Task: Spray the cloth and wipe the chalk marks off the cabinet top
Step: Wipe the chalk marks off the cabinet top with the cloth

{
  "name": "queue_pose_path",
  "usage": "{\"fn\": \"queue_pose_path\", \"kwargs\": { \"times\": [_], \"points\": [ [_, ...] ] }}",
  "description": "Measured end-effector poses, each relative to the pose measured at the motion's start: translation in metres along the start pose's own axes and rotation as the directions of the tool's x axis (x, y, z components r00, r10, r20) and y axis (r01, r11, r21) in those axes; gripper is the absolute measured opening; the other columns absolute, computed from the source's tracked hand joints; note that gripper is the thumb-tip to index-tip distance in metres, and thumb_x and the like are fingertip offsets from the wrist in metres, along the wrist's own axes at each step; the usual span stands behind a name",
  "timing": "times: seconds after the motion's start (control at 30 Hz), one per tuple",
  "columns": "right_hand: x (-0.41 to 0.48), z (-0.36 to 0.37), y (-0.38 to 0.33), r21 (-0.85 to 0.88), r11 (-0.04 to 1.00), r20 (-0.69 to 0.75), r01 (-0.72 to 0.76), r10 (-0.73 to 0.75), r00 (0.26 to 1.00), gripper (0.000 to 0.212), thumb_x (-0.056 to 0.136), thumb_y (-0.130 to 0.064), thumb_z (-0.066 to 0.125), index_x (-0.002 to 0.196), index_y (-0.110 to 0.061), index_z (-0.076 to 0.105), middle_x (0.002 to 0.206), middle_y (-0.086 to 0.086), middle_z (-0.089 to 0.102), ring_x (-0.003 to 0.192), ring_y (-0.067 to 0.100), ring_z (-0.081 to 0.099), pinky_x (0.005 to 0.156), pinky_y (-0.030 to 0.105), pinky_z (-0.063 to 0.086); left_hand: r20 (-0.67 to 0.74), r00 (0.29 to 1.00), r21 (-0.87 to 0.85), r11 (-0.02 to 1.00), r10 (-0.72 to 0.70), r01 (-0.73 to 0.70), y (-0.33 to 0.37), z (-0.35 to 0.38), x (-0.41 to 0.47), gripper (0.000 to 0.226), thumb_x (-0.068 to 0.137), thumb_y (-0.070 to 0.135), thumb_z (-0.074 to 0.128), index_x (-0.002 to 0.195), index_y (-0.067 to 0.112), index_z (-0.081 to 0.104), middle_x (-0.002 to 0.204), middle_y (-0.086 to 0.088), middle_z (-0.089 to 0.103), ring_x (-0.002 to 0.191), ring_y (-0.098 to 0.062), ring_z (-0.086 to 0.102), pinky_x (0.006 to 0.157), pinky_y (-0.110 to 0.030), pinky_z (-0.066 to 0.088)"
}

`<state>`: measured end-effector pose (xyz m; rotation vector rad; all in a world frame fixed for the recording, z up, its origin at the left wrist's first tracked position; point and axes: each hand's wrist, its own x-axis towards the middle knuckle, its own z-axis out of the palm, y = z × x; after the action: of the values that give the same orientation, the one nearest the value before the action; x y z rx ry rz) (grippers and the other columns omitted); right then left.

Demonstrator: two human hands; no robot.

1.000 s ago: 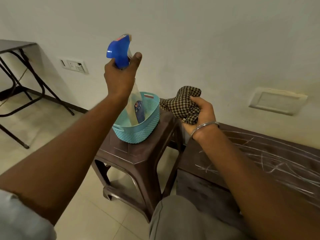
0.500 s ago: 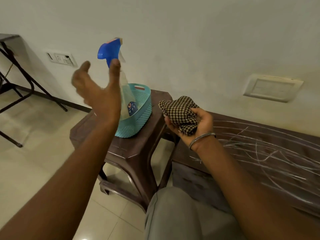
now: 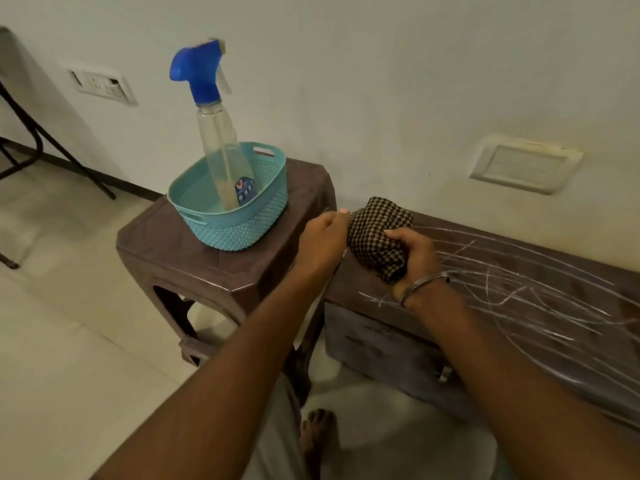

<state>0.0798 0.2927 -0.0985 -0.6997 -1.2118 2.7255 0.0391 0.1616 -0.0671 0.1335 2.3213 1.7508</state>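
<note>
Both hands meet at the left end of the dark wooden cabinet top point(image 3: 519, 271). The right hand point(image 3: 414, 259) grips the bunched brown checked cloth point(image 3: 377, 233) above that end; the left hand point(image 3: 322, 242) pinches its left edge. White chalk marks point(image 3: 519, 289) stretch rightward from the cloth, nearest the right hand.

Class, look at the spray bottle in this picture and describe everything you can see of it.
The spray bottle has a blue plastic trigger head with a pale trigger, on a clear, slim body; its inner tube shows through. A small blue label sits near its base. It looks mostly empty, though the liquid level is hard to judge. It stands leaning in the teal perforated basket on the brown stool. Neither hand touches it.
</note>
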Motion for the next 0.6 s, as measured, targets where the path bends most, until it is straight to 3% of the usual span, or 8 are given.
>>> {"fn": "queue_pose_path", "kwargs": {
  "times": [0.1,0.2,0.3,0.37,0.43,0.53,0.6],
  "points": [
    [0.006,-0.016,0.004,-0.053,0.998,-0.031,-0.019,0.017,0.999,0.044,0.077,-0.018,0.067,0.117,-0.001,0.062,0.111,0.018,0.067,0.098,0.035,0.066,0.084,0.045,0.054,0.053,0.986,-0.119,0.979,-0.158,0.163,-0.007,0.014,0.009,0.039,0.104,0.034,0.043,0.113,0.005,0.068,0.105,-0.013,0.069,0.093,-0.027,0.066,0.082,-0.044,0.057],
    [0.014,-0.028,0.012,-0.092,0.996,-0.058,0.022,-0.027,0.998,0.049,0.089,-0.042,0.058,0.120,-0.004,0.059,0.110,0.016,0.069,0.098,0.032,0.068,0.077,0.043,0.059,0.164,0.936,-0.176,0.924,-0.313,0.339,-0.010,0.027,0.015,0.038,0.105,0.029,0.043,0.124,0.003,0.064,0.118,-0.015,0.066,0.104,-0.027,0.063,0.069,-0.031,0.051],
    [0.023,-0.040,0.015,-0.028,0.999,-0.110,-0.024,0.021,0.994,0.047,0.096,-0.050,0.043,0.108,-0.010,0.065,0.102,0.012,0.072,0.088,0.026,0.071,0.070,0.039,0.059,0.238,0.920,-0.154,0.923,-0.311,0.352,-0.016,0.039,0.016,0.037,0.103,0.027,0.049,0.130,0.005,0.060,0.128,-0.014,0.063,0.113,-0.030,0.061,0.075,-0.030,0.052],
    [0.027,-0.049,0.014,-0.009,0.998,-0.085,-0.055,0.054,0.995,0.040,0.099,-0.041,0.044,0.116,-0.010,0.063,0.111,0.013,0.069,0.094,0.029,0.069,0.075,0.042,0.057,0.283,0.904,-0.194,0.904,-0.321,0.382,-0.020,0.043,0.015,0.037,0.102,0.024,0.051,0.131,0.002,0.058,0.129,-0.015,0.062,0.117,-0.032,0.060,0.087,-0.036,0.053],
    [0.029,-0.055,0.014,-0.053,0.997,-0.031,-0.053,0.051,0.998,0.034,0.101,-0.030,0.043,0.126,-0.012,0.057,0.113,0.013,0.067,0.091,0.029,0.067,0.070,0.040,0.058,0.306,0.891,-0.281,0.862,-0.336,0.422,-0.027,0.045,0.016,0.036,0.102,0.021,0.051,0.129,-0.001,0.060,0.128,-0.017,0.063,0.117,-0.034,0.060,0.097,-0.040,0.052],
    [0.033,-0.058,0.012,-0.090,0.995,0.043,-0.038,0.041,0.998,0.035,0.097,-0.032,0.048,0.124,-0.011,0.057,0.101,0.009,0.069,0.081,0.023,0.069,0.062,0.034,0.058,0.330,0.897,-0.330,0.855,-0.293,0.400,-0.038,0.044,0.024,0.033,0.104,0.016,0.043,0.124,0.001,0.064,0.127,-0.018,0.064,0.116,-0.032,0.062,0.091,-0.035,0.054],
    [0.038,-0.058,0.012,-0.157,0.987,0.052,-0.020,0.028,0.998,0.048,0.087,-0.039,0.059,0.125,-0.009,0.058,0.108,0.012,0.069,0.090,0.026,0.067,0.070,0.036,0.060,0.312,0.929,-0.256,0.924,-0.200,0.284,-0.043,0.043,0.030,0.033,0.103,0.005,0.037,0.120,0.003,0.065,0.123,-0.016,0.065,0.109,-0.027,0.063,0.085,-0.029,0.054]
  ]
}}
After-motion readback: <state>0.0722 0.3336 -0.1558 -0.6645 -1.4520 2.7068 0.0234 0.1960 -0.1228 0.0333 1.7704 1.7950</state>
